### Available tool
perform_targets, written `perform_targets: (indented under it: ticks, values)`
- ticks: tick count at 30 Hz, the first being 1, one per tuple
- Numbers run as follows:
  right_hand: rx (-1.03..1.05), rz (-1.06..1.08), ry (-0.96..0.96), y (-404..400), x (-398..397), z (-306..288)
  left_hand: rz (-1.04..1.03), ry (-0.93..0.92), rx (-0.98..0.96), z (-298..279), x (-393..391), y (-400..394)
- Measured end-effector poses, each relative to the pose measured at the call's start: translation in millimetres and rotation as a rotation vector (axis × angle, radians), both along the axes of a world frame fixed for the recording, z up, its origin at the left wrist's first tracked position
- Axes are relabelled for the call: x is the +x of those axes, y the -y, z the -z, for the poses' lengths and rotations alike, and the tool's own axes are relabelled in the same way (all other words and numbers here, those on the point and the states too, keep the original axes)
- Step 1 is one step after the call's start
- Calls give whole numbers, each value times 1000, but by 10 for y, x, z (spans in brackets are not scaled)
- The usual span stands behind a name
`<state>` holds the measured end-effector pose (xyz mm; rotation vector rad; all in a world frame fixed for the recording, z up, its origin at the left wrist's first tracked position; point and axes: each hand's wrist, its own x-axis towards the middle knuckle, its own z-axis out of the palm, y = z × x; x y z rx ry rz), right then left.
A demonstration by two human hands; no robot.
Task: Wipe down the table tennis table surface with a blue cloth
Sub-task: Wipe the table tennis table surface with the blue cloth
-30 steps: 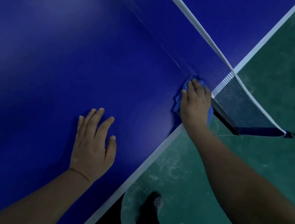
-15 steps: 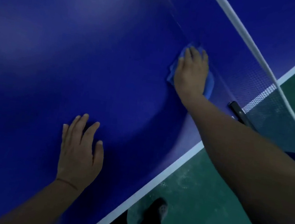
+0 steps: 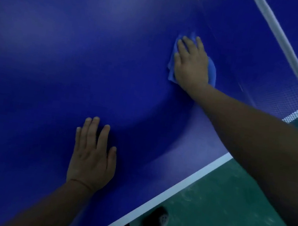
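On the blue table (image 3: 55, 61), right hand (image 3: 191, 65) presses a cloth (image 3: 212, 72) flat; left hand (image 3: 92, 154) rests open.

Change over the last second. The right hand (image 3: 191, 63), pressing the blue cloth (image 3: 212, 70) flat, has slid along the net (image 3: 273, 95) from the net post at the table (image 3: 55, 61) edge, now out of view, inward to a spot well away from the white edge line (image 3: 171, 190).
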<state>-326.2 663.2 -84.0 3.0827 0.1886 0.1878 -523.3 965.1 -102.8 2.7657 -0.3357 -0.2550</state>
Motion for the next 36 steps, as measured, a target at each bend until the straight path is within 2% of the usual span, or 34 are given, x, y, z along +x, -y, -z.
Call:
perform_targets:
  ticks: [1,2,4,6,9,11,12,14,16,18,20,23,24,26,28,30,33,35,36]
  values:
    - [-3,18,-13,-159,125,-5,4,10,-14,-3,-4,2]
    - [-6,-51,-31,-372,176,6,-1,17,-32,-1,0,-1]
    - [-18,-308,-84,-869,-56,19,-34,16,-99,7,13,-19]
    - [-11,-602,-157,-1149,-796,55,-84,0,-209,-8,19,-45]
    - [16,-1003,-323,-908,-2033,24,-138,-7,-257,-51,-37,-181]
    - [-41,-1084,-352,-555,-2067,59,-120,2,-216,-81,-159,-319]
    - [-72,-1014,-337,-455,-1856,84,-106,9,-197,-89,-228,-386]
    - [-24,-680,-210,-443,-1308,132,-100,17,-170,-94,-373,-503]
    - [68,-298,-128,-631,-755,65,-153,26,-175,-97,-474,-588]
    - [115,-63,-114,-1025,-443,0,-260,19,-219,-97,-542,-653]
    - [94,-114,-134,-1579,-516,42,-371,5,-263,-104,-568,-721]
    - [53,-550,-250,-2149,-1580,68,-419,-12,-275,-122,-569,-822]
    - [65,-641,-274,-2116,-2043,75,-394,-5,-264,-129,-562,-839]
    - [130,-672,-302,-1785,-2755,106,-325,19,-241,-129,-564,-867]
    - [70,-623,-339,-1260,-2931,126,-261,12,-236,-121,-585,-861]
    - [29,-440,-283,-769,-2708,184,-213,-7,-225,-111,-622,-817]
    - [113,134,-141,-323,-2115,100,-157,-25,-219,-113,-690,-687]
    - [182,496,-111,-454,-1865,44,-125,-37,-211,-129,-696,-566]
    - [177,533,-115,-661,-1864,36,-106,-43,-201,-135,-690,-493]
